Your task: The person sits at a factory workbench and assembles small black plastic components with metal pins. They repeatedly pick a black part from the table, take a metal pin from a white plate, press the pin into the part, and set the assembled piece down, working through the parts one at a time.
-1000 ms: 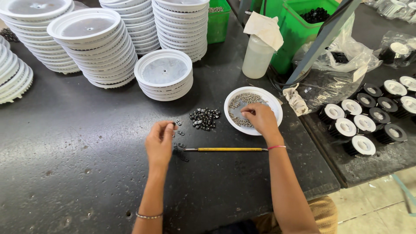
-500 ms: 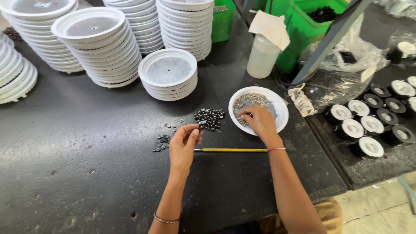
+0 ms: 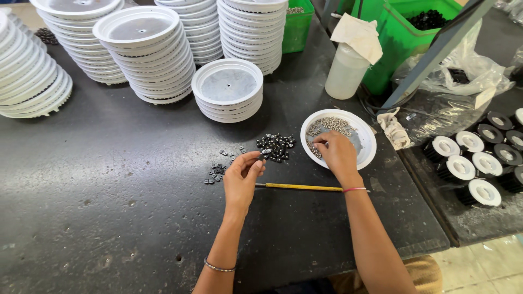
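Your left hand point(image 3: 242, 177) has drifted right since the earlier frame, away from the small scatter of dark clips point(image 3: 217, 171) and up to the larger pile of black parts point(image 3: 276, 146), where its thumb and forefinger now pinch one small dark piece. Your right hand point(image 3: 338, 154) stays in the white dish point(image 3: 366, 142), fingertips closed narrow over the little metal screws point(image 3: 332, 125); whether one is caught, you cannot tell. You look to be at the pick-up step, so the next move calls for bringing both hands together over bare bench point(image 3: 109, 218). Mind the yellow-handled tool point(image 3: 302, 187) just below your wrists. Open room lies left and toward you; stacked white lids point(image 3: 227, 90) crowd the far side.
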The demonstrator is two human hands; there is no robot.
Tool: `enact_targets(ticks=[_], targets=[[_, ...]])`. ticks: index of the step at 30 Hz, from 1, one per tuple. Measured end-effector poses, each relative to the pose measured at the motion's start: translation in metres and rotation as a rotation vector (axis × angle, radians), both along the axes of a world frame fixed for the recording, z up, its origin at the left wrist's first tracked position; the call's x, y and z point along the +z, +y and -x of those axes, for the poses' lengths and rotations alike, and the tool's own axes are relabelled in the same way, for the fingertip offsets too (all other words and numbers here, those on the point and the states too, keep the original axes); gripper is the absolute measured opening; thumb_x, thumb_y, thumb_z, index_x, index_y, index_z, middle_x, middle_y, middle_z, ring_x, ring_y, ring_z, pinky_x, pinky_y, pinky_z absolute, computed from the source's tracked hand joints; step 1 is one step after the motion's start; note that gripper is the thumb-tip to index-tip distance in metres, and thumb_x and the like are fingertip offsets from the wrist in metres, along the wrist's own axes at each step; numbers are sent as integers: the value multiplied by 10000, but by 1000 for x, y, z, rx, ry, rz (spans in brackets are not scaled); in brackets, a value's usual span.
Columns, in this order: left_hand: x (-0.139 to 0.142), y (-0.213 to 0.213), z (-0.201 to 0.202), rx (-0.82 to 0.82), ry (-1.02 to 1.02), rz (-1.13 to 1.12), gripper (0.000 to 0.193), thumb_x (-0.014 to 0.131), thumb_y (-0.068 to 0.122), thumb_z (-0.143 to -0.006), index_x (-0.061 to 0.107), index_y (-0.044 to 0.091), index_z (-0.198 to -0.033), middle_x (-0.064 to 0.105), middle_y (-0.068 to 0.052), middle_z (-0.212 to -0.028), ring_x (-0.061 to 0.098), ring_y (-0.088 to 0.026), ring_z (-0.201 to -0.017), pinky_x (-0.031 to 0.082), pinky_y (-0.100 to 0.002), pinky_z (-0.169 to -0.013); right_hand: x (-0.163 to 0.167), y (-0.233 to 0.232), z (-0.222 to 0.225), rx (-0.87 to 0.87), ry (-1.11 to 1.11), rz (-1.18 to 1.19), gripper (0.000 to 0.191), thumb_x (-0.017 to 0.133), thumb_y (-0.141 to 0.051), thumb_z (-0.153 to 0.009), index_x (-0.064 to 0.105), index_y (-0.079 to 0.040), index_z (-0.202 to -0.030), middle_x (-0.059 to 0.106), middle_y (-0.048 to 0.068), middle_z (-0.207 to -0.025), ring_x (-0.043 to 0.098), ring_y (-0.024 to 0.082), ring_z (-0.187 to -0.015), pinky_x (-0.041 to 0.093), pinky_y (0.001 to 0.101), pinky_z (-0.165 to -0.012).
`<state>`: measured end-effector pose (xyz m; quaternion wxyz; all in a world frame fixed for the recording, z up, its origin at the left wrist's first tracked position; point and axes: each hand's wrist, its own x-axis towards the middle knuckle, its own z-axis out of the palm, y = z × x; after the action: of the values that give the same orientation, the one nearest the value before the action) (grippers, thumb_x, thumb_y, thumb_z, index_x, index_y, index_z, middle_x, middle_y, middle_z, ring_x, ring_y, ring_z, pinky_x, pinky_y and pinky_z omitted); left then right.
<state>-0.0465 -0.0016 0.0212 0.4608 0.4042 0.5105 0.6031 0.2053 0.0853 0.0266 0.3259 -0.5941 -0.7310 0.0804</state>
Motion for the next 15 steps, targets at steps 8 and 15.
enact_targets(ticks=[8, 15], targets=[[-4, -2, 6, 28, 18, -18, 248, 685, 24, -925, 721, -17, -1167, 786, -84, -973, 730, -114, -837, 608, -258, -763, 20, -12, 29, 10, 312, 10, 163, 725, -176, -891, 733, -57, -1002, 754, 70, -947, 728, 166, -839, 560, 306, -784], [-1, 1, 12, 75, 97, 16, 215, 712, 59, -909, 749, -4, -1111, 790, -72, -929, 745, -110, -815, 626, -256, -741, 23, -43, 93, 337, 635, 235, 176, 693, -109, -944, 765, -28, -1083, 786, 27, -929, 693, 88, -837, 557, 255, -771]])
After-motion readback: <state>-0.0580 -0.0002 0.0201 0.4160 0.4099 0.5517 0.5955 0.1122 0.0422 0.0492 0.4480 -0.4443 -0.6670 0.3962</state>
